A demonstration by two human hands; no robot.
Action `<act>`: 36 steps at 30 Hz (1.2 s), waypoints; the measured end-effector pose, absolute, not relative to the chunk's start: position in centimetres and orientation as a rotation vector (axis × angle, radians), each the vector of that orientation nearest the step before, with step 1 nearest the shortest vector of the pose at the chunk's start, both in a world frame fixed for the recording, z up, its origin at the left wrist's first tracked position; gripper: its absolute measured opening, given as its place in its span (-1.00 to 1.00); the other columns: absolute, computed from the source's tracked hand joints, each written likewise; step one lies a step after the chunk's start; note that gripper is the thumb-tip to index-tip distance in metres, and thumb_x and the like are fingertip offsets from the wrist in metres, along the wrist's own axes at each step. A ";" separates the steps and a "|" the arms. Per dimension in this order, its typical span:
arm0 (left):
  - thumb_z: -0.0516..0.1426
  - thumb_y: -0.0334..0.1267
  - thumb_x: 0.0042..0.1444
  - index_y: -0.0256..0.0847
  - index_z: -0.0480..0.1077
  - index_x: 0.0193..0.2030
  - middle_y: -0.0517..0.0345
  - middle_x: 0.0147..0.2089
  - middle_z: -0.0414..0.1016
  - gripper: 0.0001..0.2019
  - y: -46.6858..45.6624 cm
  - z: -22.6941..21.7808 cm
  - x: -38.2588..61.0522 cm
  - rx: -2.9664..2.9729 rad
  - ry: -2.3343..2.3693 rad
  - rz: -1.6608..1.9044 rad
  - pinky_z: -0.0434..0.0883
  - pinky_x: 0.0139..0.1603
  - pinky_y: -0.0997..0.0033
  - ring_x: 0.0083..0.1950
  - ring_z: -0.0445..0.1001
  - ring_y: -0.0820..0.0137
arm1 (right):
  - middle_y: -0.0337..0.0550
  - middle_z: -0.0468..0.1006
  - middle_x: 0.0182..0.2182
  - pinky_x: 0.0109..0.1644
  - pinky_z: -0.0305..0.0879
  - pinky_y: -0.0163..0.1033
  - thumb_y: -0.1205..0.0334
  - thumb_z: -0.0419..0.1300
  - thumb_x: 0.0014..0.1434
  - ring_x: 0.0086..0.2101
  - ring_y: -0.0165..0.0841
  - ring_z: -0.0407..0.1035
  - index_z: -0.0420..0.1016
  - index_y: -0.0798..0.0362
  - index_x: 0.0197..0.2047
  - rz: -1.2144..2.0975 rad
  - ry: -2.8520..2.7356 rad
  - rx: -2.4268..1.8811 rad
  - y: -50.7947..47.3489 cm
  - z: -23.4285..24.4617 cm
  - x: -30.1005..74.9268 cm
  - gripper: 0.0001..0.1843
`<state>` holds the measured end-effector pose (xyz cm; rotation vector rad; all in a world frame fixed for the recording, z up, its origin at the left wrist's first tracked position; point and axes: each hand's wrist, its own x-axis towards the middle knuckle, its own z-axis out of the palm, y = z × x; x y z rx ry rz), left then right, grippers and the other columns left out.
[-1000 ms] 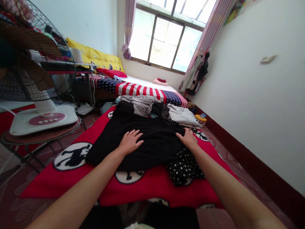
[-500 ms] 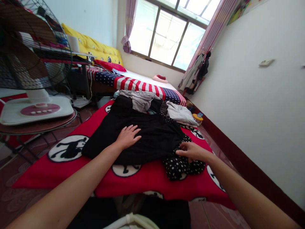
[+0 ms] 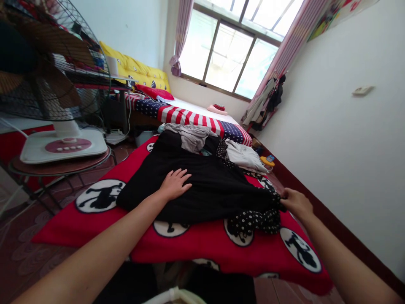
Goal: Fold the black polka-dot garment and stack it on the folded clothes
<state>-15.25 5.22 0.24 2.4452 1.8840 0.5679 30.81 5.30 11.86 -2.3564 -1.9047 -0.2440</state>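
Black garment [image 3: 211, 185], one; left hand [image 3: 174, 185] spread atop, right hand [image 3: 297, 204] pinching dotted end [image 3: 276, 198].

The left hand [image 3: 176, 184] lies flat, fingers slightly spread, on a black garment [image 3: 215, 185] laid over a red blanket [image 3: 202, 249], while the right hand [image 3: 297, 203] pinches dotted fabric [image 3: 257, 221] at the garment's right end. Beyond are a crumpled gray cloth [image 3: 191, 138] and a white garment [image 3: 244, 154], then a bed [image 3: 194, 120] beneath a window [image 3: 232, 50]. A fan [image 3: 65, 128] stands on a round stool [image 3: 60, 167] at left.
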 end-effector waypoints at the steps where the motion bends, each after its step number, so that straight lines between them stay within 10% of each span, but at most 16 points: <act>1: -0.04 0.05 0.26 -0.05 0.25 0.30 0.08 0.41 0.14 -0.49 5.2 0.3 -15.2 2.441 1.885 0.565 0.02 0.36 -0.03 0.42 0.05 0.14 | -0.05 0.56 -0.31 -0.35 0.31 -0.23 0.34 0.20 -0.04 -0.30 -0.18 0.49 0.53 0.02 -0.35 -0.329 -1.931 -2.475 5.3 11.3 30.2 -0.86; 6: -0.05 0.06 0.27 -0.04 0.23 0.31 0.11 0.42 0.11 -0.48 5.1 0.4 -15.2 2.433 1.893 0.531 0.01 0.37 -0.02 0.43 0.03 0.15 | 0.11 0.44 -0.01 -0.08 0.34 -0.11 0.40 0.09 0.09 -0.02 -0.10 0.39 0.51 0.08 -0.08 -0.693 -2.132 -2.129 6.0 9.9 23.0 -0.67; 14: -0.11 0.12 0.28 -0.05 0.10 0.38 0.04 0.47 -0.06 -0.41 4.5 1.1 -15.8 2.455 1.805 0.379 -0.08 0.39 -0.06 0.47 -0.12 0.11 | -0.04 0.29 0.25 0.27 0.11 0.06 -0.01 0.09 0.23 0.22 -0.12 0.16 0.38 -0.03 0.18 -0.021 -2.546 -1.332 5.2 3.0 12.5 -0.51; 23: -0.03 0.15 0.24 0.03 -0.01 0.41 0.06 0.49 -0.19 -0.35 1.6 2.9 -23.0 2.532 1.489 0.109 -0.04 0.39 0.01 0.48 -0.23 0.10 | -0.02 0.43 0.14 0.25 0.20 0.00 0.02 0.11 0.19 0.13 -0.18 0.31 0.52 -0.01 -0.01 0.354 -2.188 -1.210 5.0 1.4 14.1 -0.63; 32: -0.07 0.00 0.32 -0.05 0.23 0.30 0.04 0.42 0.10 -0.53 -3.2 2.0 -28.3 2.536 1.585 0.412 0.02 0.39 0.04 0.42 0.06 0.21 | -0.08 0.56 -0.12 0.05 0.35 -0.13 -0.02 0.09 0.24 -0.08 -0.20 0.44 0.54 -0.06 -0.26 0.366 -2.119 -1.229 -3.1 4.7 16.7 -0.71; 36: 0.05 -0.03 0.25 -0.01 0.23 0.30 0.02 0.40 0.13 -0.52 -6.1 2.2 -30.3 2.578 1.502 0.552 0.23 0.30 0.14 0.33 0.23 0.22 | -0.07 0.53 -0.02 0.03 0.38 -0.05 -0.07 0.28 0.04 -0.04 -0.09 0.43 0.54 -0.16 -0.07 0.249 -2.251 -1.349 -5.9 3.9 19.5 -0.61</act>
